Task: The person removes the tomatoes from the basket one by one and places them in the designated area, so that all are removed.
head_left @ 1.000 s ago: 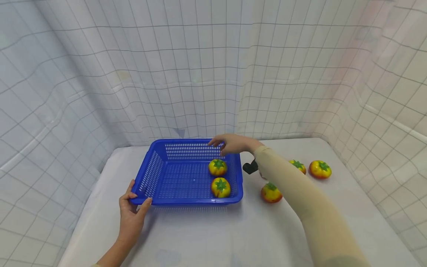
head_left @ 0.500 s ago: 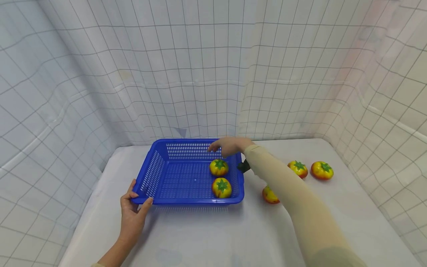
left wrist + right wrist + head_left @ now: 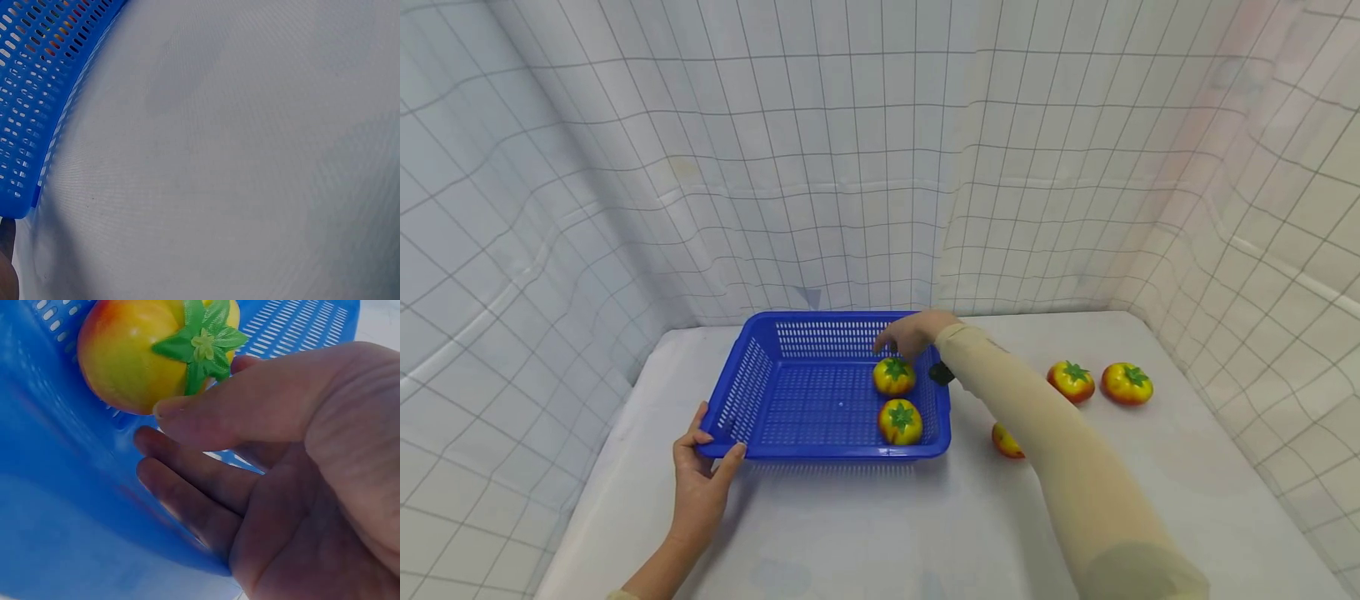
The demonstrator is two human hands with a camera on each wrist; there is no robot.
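At the near left corner of the blue plastic basket (image 3: 820, 452), my left hand (image 3: 696, 492) grips the rim, thumb in front and fingers at the side. Two yellow-red toy tomatoes with green leafy tops lie along the basket's right side: a rear tomato (image 3: 893, 377) and a front tomato (image 3: 901, 422). My right hand (image 3: 912, 335) reaches down over the basket's back right part, just behind the rear tomato. In the right wrist view, the thumb tip lies against or very near a tomato (image 3: 144, 356); the other fingers are loosely extended, the palm holding nothing.
On the white-covered table (image 3: 850, 533), right of the basket, lie a right-hand tomato (image 3: 1127, 384), a middle tomato (image 3: 1071, 382) and a nearer tomato (image 3: 1006, 442) partly hidden by my right sleeve (image 3: 1037, 425). A checked white curtain (image 3: 865, 167) encloses the back and sides.
My right hand has lowered slightly into the back right of the basket, toward the rear tomato, its wrist shifting left. The left hand keeps its grip on the rim.
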